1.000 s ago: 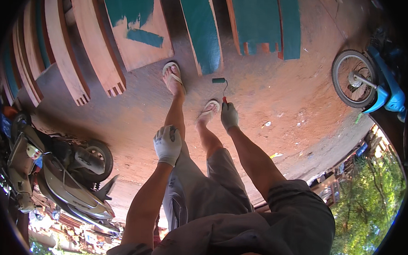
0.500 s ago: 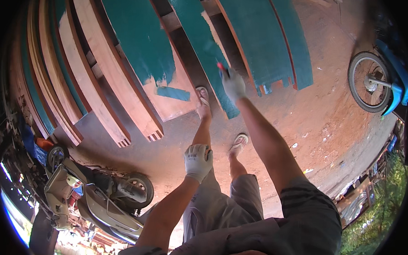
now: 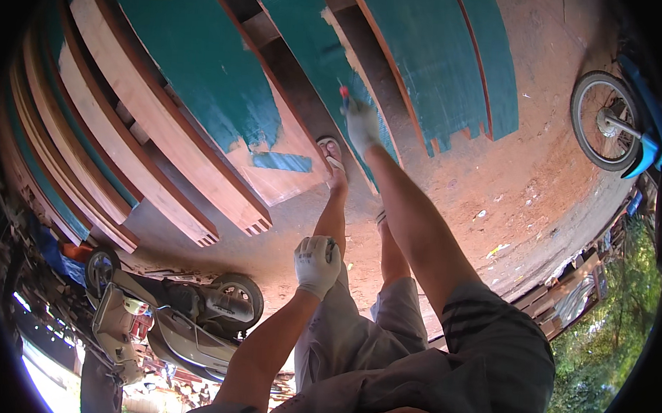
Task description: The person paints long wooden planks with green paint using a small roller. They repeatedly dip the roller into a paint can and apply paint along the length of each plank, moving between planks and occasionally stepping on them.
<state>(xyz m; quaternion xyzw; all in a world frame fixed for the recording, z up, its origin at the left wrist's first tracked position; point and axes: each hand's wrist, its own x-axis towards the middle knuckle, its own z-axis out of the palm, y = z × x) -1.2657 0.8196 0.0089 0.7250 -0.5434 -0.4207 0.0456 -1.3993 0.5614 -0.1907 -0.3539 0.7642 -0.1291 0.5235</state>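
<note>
My right hand (image 3: 362, 127), in a white glove, is closed on a red-handled tool (image 3: 344, 93). A thin rod shows past the handle, but its working end is blurred. It is over a long wooden board (image 3: 326, 66) coated mostly dark green, with a pale bare strip along its right edge. My left hand (image 3: 316, 265), also gloved, is curled closed in front of my left leg; a small dark spot shows at its fingers, and what it holds, if anything, cannot be made out. Left of the tool lies a wider board (image 3: 197, 53), green with bare pinkish wood at its near end.
More boards, some bare (image 3: 165, 118), some green (image 3: 441, 64), lie side by side with dark gaps between. My sandalled left foot (image 3: 331, 149) is beside the wide board. A scooter (image 3: 185, 326) stands at lower left, a blue motorbike (image 3: 629, 138) at right. The ground is reddish dirt.
My right hand with the red-handled tool has moved slightly up and left along the green board. My left hand has shifted a little and stays closed. The view has tilted slightly.
</note>
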